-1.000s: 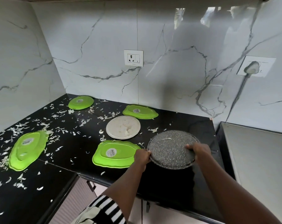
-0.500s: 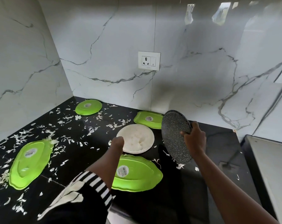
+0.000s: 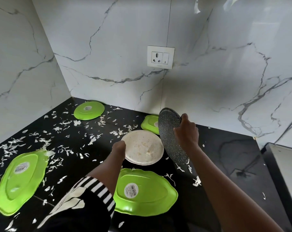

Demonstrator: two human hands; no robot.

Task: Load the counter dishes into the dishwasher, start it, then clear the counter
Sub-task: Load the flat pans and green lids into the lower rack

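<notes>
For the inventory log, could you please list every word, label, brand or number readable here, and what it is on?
Nothing is legible.
Near green plate sticker: printed lines, too blurred.
Left green plate sticker: too blurred.
Far round green plate sticker: too small.
Wall socket: no readable marking.

Green plates (image 3: 89, 110): four
White plate (image 3: 142, 147): one
Speckled grey plate (image 3: 170, 136): one
Wall socket (image 3: 160, 57): one
Hands: two, left hand (image 3: 119, 148) and right hand (image 3: 186, 131)
White shreds (image 3: 65, 123): too many to count
</notes>
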